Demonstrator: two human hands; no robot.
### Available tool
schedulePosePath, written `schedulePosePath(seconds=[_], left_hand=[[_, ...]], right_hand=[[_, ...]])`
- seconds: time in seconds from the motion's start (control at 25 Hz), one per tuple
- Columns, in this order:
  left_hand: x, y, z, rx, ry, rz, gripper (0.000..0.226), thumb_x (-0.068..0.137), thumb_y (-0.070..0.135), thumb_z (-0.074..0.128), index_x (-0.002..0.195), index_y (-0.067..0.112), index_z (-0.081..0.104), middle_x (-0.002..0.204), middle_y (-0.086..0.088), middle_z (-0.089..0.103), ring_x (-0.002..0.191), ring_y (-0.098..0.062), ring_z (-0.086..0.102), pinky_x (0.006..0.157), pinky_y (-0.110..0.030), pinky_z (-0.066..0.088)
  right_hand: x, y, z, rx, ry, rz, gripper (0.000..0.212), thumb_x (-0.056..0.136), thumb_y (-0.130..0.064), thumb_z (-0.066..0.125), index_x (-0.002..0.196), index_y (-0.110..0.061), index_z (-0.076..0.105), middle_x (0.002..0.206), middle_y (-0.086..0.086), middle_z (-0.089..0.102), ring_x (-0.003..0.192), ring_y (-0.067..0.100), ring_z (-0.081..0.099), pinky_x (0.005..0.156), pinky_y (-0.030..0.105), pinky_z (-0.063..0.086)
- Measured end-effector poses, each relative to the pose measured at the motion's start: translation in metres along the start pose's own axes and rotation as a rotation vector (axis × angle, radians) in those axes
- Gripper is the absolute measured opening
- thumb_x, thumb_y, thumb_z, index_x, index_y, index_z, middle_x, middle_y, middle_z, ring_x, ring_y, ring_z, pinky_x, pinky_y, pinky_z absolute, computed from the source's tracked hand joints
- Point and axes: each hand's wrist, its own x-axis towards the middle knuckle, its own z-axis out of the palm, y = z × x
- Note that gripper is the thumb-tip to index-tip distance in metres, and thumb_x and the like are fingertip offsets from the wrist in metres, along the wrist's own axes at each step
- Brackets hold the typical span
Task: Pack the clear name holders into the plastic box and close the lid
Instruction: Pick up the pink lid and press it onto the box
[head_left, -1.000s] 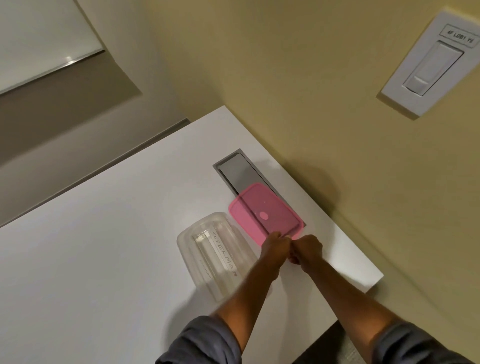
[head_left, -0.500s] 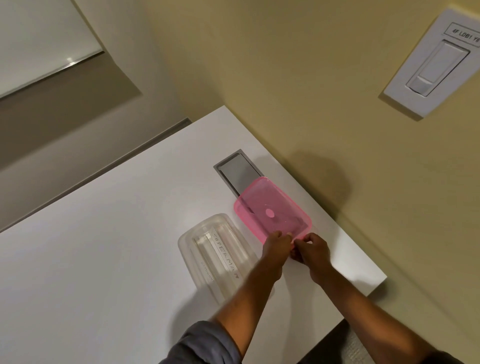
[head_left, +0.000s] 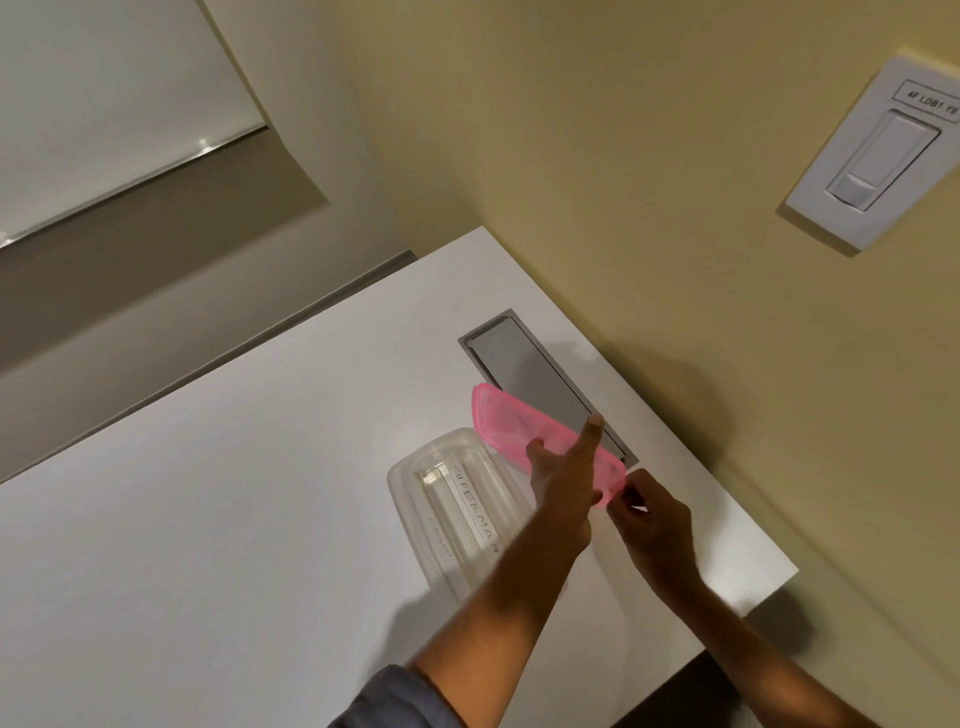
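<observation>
A clear plastic box (head_left: 415, 478) lies open on the white table (head_left: 208, 493), with clear name holders (head_left: 467, 512) inside; one shows the word SUPERMAN. The pink translucent lid (head_left: 511, 422) is lifted off the table and tilted on edge, just right of the box. My left hand (head_left: 563, 480) presses against its near side with the fingers stretched up along it. My right hand (head_left: 652, 512) pinches the lid's lower right corner. My left forearm hides the box's near right end.
A grey metal cable hatch (head_left: 524, 371) is set into the table behind the lid, next to the yellow wall. A white light switch (head_left: 878, 156) is on the wall at upper right. The table's right edge (head_left: 769, 587) runs close to my right wrist.
The pink lid has been raised off the table and tipped up on edge toward the box. My left hand slid up along it; my right hand stayed at its corner.
</observation>
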Motion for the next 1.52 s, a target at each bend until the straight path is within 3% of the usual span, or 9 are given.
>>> schedulePosePath(seconds=[0.16, 0.24, 0.4, 0.52, 0.68, 0.8, 1.0, 1.24, 1.52], left_hand=[[-0.009, -0.006, -0.011, 0.023, 0.066, 0.061, 0.054, 0.096, -0.003, 0.068, 0.135, 0.023, 0.043, 0.131, -0.012, 0.055, 0.122, -0.033, 0.063, 0.092, -0.052, 0.067], [-0.014, -0.006, -0.02, 0.038, 0.045, 0.112, 0.055, 0.093, -0.012, 0.059, 0.133, 0.023, 0.045, 0.128, -0.009, 0.057, 0.122, -0.033, 0.062, 0.095, -0.055, 0.066], [-0.021, -0.002, -0.044, 0.0, -0.034, 0.159, 0.06, 0.092, -0.014, 0.056, 0.141, 0.021, 0.051, 0.131, -0.011, 0.065, 0.124, -0.036, 0.066, 0.088, -0.054, 0.068], [-0.025, -0.002, -0.068, -0.101, -0.119, 0.161, 0.061, 0.094, -0.014, 0.061, 0.141, 0.022, 0.047, 0.123, -0.013, 0.073, 0.117, -0.037, 0.074, 0.087, -0.056, 0.068], [-0.031, -0.006, -0.099, -0.105, -0.201, 0.198, 0.057, 0.103, 0.002, 0.062, 0.149, 0.026, 0.04, 0.125, -0.019, 0.076, 0.107, -0.037, 0.081, 0.082, -0.05, 0.069], [-0.035, -0.006, -0.119, -0.125, -0.116, 0.139, 0.025, 0.113, 0.035, 0.049, 0.137, 0.028, 0.053, 0.116, -0.018, 0.076, 0.096, -0.033, 0.082, 0.078, -0.044, 0.069], [-0.034, -0.026, -0.157, -0.135, 0.148, 0.205, 0.038, 0.106, 0.002, 0.058, 0.141, 0.017, 0.057, 0.12, -0.018, 0.072, 0.098, -0.034, 0.081, 0.082, -0.049, 0.07], [-0.029, -0.046, -0.194, -0.052, 0.454, 0.22, 0.023, 0.099, 0.013, 0.075, 0.122, 0.014, 0.074, 0.117, -0.009, 0.076, 0.099, -0.029, 0.077, 0.088, -0.048, 0.069], [-0.016, -0.063, -0.22, 0.067, 0.542, 0.194, 0.021, 0.092, 0.01, 0.082, 0.113, 0.012, 0.079, 0.115, -0.008, 0.079, 0.107, -0.032, 0.074, 0.101, -0.053, 0.063]], right_hand=[[-0.005, -0.003, -0.008, -0.136, -0.111, -0.147, 0.012, 0.091, -0.007, 0.083, 0.101, -0.006, 0.076, 0.097, 0.006, 0.081, 0.086, 0.017, 0.08, 0.083, 0.025, 0.066], [-0.001, -0.003, -0.016, -0.132, -0.133, -0.17, 0.018, 0.089, -0.002, 0.085, 0.105, -0.004, 0.077, 0.102, 0.008, 0.082, 0.09, 0.019, 0.08, 0.086, 0.02, 0.063], [0.016, -0.01, -0.031, 0.004, -0.112, -0.002, 0.018, 0.091, -0.004, 0.084, 0.106, -0.014, 0.08, 0.103, -0.006, 0.082, 0.095, -0.007, 0.075, 0.087, 0.003, 0.053], [0.035, -0.022, -0.035, 0.161, -0.175, 0.242, 0.019, 0.096, -0.025, 0.08, 0.115, -0.024, 0.08, 0.107, -0.01, 0.082, 0.103, 0.0, 0.075, 0.092, 0.021, 0.056], [0.056, -0.044, -0.027, 0.38, -0.328, 0.361, 0.019, 0.099, -0.023, 0.077, 0.118, -0.025, 0.081, 0.1, 0.007, 0.084, 0.091, 0.021, 0.08, 0.085, 0.042, 0.068], [0.056, -0.055, -0.015, 0.517, -0.354, 0.439, 0.016, 0.094, -0.013, 0.082, 0.11, -0.016, 0.082, 0.101, 0.025, 0.08, 0.078, 0.022, 0.075, 0.071, 0.037, 0.067], [0.042, -0.068, 0.007, 0.505, -0.393, 0.492, 0.013, 0.09, -0.007, 0.084, 0.102, -0.006, 0.081, 0.087, 0.022, 0.081, 0.075, 0.026, 0.069, 0.077, 0.045, 0.06], [0.016, -0.079, 0.033, 0.406, -0.411, 0.486, 0.022, 0.089, -0.005, 0.085, 0.11, -0.003, 0.079, 0.088, 0.012, 0.08, 0.073, 0.023, 0.069, 0.061, 0.031, 0.058], [0.004, -0.077, 0.06, 0.263, -0.402, 0.475, 0.023, 0.089, 0.0, 0.083, 0.112, 0.001, 0.081, 0.092, 0.015, 0.081, 0.071, 0.018, 0.068, 0.064, 0.027, 0.053]])
